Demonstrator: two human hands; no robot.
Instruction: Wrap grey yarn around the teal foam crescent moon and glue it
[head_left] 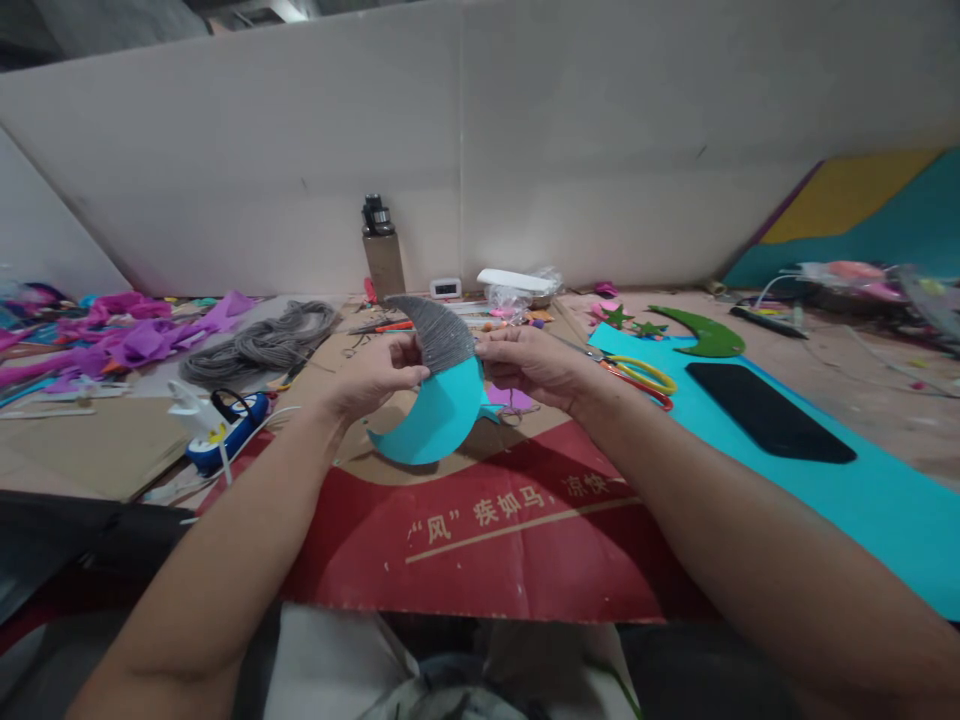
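A turquoise crescent moon cutout [442, 415] is held up above the cardboard, its upper half wrapped in grey yarn [444, 335]. My left hand [386, 370] pinches the crescent's inner edge, thumb near where the wrapping ends. On the outer edge, my right hand [529, 362] has its fingers closed at the border of yarn and bare turquoise; whether they also hold the yarn's end is too small to tell. Partly hidden behind the crescent and right hand are a small turquoise piece [490, 412] and a purple piece [511, 398] on the cardboard.
Red printed cardboard [480, 560] covers the near table. At left lie a grey yarn bundle [262, 340] and a blue power strip [225, 435]. At right, scissors [637, 375], a black phone [769, 412] and a green crescent [705, 333] rest on or beside a turquoise sheet [885, 520]. A bottle [383, 255] stands behind.
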